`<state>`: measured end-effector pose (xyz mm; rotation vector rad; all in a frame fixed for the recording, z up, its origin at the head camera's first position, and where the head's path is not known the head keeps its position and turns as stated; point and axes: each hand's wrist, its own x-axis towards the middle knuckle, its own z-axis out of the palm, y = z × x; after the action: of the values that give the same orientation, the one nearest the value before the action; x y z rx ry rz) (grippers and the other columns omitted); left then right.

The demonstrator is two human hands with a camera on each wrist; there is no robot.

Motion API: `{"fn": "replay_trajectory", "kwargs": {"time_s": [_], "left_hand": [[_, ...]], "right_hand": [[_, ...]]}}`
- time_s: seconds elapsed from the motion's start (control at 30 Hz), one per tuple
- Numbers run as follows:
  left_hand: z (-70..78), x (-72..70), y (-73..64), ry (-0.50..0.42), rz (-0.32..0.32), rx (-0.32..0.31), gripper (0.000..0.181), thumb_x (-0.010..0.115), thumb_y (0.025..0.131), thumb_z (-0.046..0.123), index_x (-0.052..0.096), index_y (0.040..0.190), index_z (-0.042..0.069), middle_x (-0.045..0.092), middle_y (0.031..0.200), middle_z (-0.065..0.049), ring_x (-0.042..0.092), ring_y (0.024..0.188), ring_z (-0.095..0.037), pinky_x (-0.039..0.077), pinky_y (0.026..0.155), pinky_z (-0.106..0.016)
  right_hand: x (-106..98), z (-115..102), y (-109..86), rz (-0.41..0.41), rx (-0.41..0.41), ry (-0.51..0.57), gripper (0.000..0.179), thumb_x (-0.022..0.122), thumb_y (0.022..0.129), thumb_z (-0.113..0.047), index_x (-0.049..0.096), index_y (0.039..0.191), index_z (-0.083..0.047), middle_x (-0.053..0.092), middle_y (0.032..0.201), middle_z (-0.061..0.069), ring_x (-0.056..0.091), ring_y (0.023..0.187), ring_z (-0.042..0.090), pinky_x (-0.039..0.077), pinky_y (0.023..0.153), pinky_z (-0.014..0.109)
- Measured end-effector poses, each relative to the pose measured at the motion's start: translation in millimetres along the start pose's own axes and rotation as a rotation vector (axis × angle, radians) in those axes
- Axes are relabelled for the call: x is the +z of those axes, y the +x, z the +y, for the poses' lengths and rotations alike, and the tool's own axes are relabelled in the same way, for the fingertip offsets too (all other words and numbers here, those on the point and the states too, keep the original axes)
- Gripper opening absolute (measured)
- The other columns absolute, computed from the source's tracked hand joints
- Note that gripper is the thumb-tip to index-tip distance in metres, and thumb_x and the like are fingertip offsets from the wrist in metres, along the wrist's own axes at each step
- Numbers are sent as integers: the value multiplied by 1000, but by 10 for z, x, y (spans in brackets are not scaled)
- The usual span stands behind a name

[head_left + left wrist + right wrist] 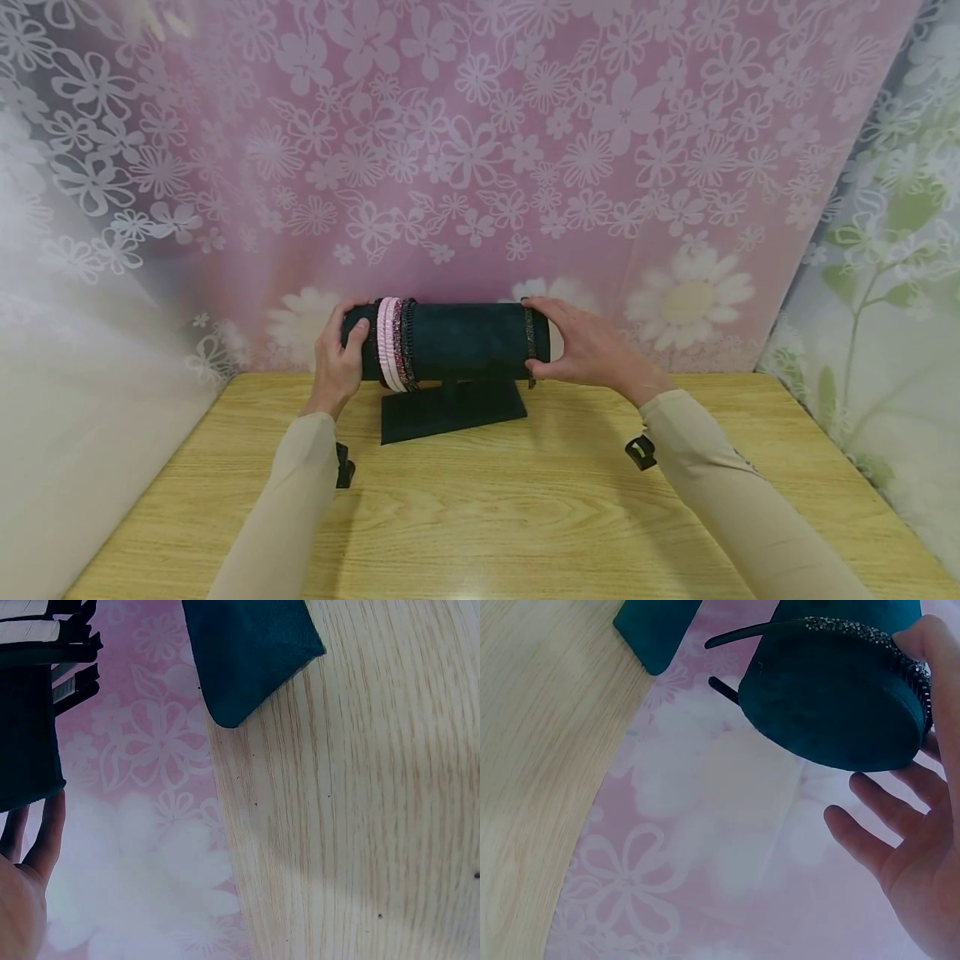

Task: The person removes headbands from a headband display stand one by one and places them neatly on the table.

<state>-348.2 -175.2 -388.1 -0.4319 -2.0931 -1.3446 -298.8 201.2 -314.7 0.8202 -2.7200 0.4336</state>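
A dark green velvet-like display stand has a horizontal roll [468, 342] above a flat base [453, 412]. At the roll's left end my left hand [337, 360] grips it, thumb in front. Several headbands sit close beside that hand: pale pink ones [388, 343], then dark glittery ones [407, 343]. Their tips [79, 634] stick out below the roll in the left wrist view. Around the roll's right end is a dark headband [847, 627] with sparkling stones. My right hand [588, 342] pinches it between thumb and fingers; in the right wrist view the other fingers spread by the roll's end.
The stand rests on a light wood-grain table [480, 508] near its back edge. Behind it hangs a pink flowered backdrop [480, 167]. Pale flowered sheets enclose the left [112, 375] and right [885, 333] sides. Dark straps with small devices [641, 452] sit at both wrists.
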Motion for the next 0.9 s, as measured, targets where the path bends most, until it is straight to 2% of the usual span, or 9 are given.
{"fn": "replay_trajectory", "kwargs": {"time_s": [0.23, 0.4, 0.63, 0.9], "left_hand": [[-4, 7, -5, 8, -4, 1, 44, 45, 106, 32, 54, 142, 9, 60, 138, -9, 59, 116, -26, 45, 103, -50], [0, 12, -8, -3, 0, 0, 44, 45, 106, 33, 54, 142, 9, 60, 137, -10, 59, 115, -26, 46, 102, -50], [-3, 10, -9, 1, -2, -2, 44, 45, 107, 32, 53, 143, 9, 60, 139, -10, 58, 117, -26, 45, 105, -51], [-18, 5, -12, 0, -1, -1, 45, 45, 107, 32, 53, 143, 8, 60, 139, -10, 58, 118, -26, 44, 105, -51]], "right_hand": [[16, 28, -51, 21, -1, 30, 88, 79, 85, -43, 38, 157, -17, 44, 158, 15, 59, 130, 38, 50, 105, 57], [45, 38, -74, 50, 21, 65, 85, 79, 85, -40, 39, 157, -19, 45, 155, 14, 59, 127, 37, 52, 101, 55], [103, 36, -104, 84, 20, 195, 85, 80, 85, -26, 37, 159, -17, 48, 143, 16, 61, 120, 35, 57, 88, 49], [117, 4, -142, 68, 70, 355, 85, 75, 87, -18, 34, 161, -22, 50, 141, 17, 69, 113, 33, 60, 88, 45]]}}
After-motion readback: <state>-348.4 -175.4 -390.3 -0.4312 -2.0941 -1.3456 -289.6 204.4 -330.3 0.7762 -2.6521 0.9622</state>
